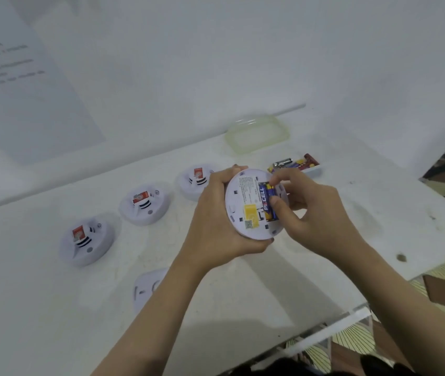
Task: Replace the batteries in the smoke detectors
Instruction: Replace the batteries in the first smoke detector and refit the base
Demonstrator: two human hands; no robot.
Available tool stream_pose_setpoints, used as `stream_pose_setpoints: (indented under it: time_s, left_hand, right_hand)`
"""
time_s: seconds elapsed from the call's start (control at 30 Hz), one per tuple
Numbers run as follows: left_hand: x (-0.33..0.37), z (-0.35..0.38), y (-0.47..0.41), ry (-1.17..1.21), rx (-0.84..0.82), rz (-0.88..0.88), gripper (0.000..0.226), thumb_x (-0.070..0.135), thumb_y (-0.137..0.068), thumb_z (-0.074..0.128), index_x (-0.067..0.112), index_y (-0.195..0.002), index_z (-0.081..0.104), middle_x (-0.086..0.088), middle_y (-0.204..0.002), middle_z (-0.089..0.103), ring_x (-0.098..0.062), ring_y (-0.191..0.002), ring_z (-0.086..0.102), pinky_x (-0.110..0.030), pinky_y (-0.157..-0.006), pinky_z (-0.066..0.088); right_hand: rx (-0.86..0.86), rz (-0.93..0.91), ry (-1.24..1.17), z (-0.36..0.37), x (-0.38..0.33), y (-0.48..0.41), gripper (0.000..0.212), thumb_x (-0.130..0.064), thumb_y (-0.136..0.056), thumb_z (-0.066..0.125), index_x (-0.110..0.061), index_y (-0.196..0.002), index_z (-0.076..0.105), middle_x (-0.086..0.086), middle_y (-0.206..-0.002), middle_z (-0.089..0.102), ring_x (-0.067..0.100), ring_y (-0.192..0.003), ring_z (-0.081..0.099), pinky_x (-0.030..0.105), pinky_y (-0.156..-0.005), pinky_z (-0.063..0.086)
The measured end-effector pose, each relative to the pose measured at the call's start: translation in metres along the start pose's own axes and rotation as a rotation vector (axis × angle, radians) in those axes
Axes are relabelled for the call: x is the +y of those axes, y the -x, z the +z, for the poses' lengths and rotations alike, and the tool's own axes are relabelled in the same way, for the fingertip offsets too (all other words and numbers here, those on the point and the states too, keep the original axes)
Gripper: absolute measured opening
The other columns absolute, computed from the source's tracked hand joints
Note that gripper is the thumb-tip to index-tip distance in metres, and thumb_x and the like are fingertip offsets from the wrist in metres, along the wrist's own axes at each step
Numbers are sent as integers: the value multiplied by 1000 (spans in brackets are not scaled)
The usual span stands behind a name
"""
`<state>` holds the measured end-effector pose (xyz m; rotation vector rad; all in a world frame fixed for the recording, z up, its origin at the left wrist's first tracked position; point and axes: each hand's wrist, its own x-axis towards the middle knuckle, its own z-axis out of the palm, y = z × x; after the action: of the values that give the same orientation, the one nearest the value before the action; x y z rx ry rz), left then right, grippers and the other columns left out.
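My left hand (217, 221) grips a round white smoke detector (245, 202), tilted with its back facing me. Blue and yellow batteries (266, 202) lie in its open compartment. My right hand (311, 213) pinches the right-hand battery between index fingertip and thumb. Three more white smoke detectors stand face up in a row on the white table: one at the left (87, 241), one in the middle (144, 203) and one partly behind my left hand (192, 180). A small white tray of loose batteries (297, 164) sits just beyond my right hand.
A white cover plate (148, 286) lies on the table under my left forearm. A clear plastic lid (258, 132) leans near the wall behind the tray. The table's right edge (433, 270) drops to a patterned floor. A printed sheet (17, 85) hangs on the wall at left.
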<state>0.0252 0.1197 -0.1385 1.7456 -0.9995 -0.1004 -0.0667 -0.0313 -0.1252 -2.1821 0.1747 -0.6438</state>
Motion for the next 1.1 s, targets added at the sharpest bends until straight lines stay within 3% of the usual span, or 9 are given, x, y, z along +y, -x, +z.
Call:
stream_pose_setpoints:
  time_s: [0.17, 0.33, 0.5, 0.6, 0.7, 0.8, 0.9, 1.1]
  left_hand:
    - [1, 23, -14, 24, -12, 18, 97, 16, -51, 92, 38, -123, 31, 15, -123, 51, -13, -114, 58, -26, -89, 52]
    - [1, 43, -22, 72, -30, 22, 96, 14, -53, 92, 35, -124, 32, 11, -124, 53, -19, -114, 59, -34, -90, 54]
    - [7, 51, -31, 122, 14, 3, 95, 12, -52, 92, 30, -123, 32, 10, -125, 53, -21, -114, 59, -44, -86, 56]
    - [10, 56, -36, 123, 40, 4, 94, 19, -51, 91, 31, -123, 32, 19, -123, 50, -19, -116, 58, -45, -86, 56]
    - [10, 63, -38, 148, 27, 4, 95, 21, -52, 90, 24, -127, 31, 17, -125, 49, -23, -117, 56, -49, -86, 56]
    - [9, 70, -41, 102, 42, 23, 96, 18, -52, 92, 28, -125, 31, 23, -123, 48, -16, -117, 56, -44, -87, 56]
    - [8, 77, -44, 92, 41, 33, 98, 19, -52, 93, 28, -127, 31, 13, -129, 48, -23, -119, 55, -46, -88, 55]
    - [10, 90, -50, -30, 16, 17, 98, 34, -52, 89, 30, -131, 31, 17, -131, 46, -17, -123, 51, -45, -96, 50]
  right_hand:
    - [0, 21, 22, -22, 10, -4, 19, -14, -85, 56, -28, -97, 51, 1, -77, 69, 12, -64, 65, 35, -56, 54]
    - [4, 24, 18, -35, 18, -3, 21, -10, -84, 56, -27, -93, 50, 2, -72, 67, 16, -60, 63, 37, -56, 52]
    - [92, -56, -11, -39, 27, -1, 25, -11, -90, 59, -30, -104, 53, -20, -87, 65, -3, -73, 65, 11, -61, 51]
    - [183, -113, -37, -41, 33, 0, 31, -14, -88, 59, -33, -112, 57, -31, -100, 58, -9, -79, 62, 5, -68, 48]
    - [213, -134, -29, -45, 41, 0, 35, -13, -88, 60, -30, -119, 56, -30, -106, 55, -16, -86, 59, 3, -72, 47]
    - [236, -140, -39, -49, 48, 0, 33, -10, -86, 61, -27, -114, 60, -27, -102, 58, -15, -84, 60, 4, -72, 48]
    - [224, -113, -52, -54, 52, -1, 27, -13, -88, 58, -30, -108, 60, -26, -95, 62, -10, -79, 63, 7, -67, 50]
    - [136, -41, 0, -61, 64, -6, 16, -17, -90, 52, -22, -105, 56, -14, -80, 65, 3, -70, 65, 26, -55, 53]
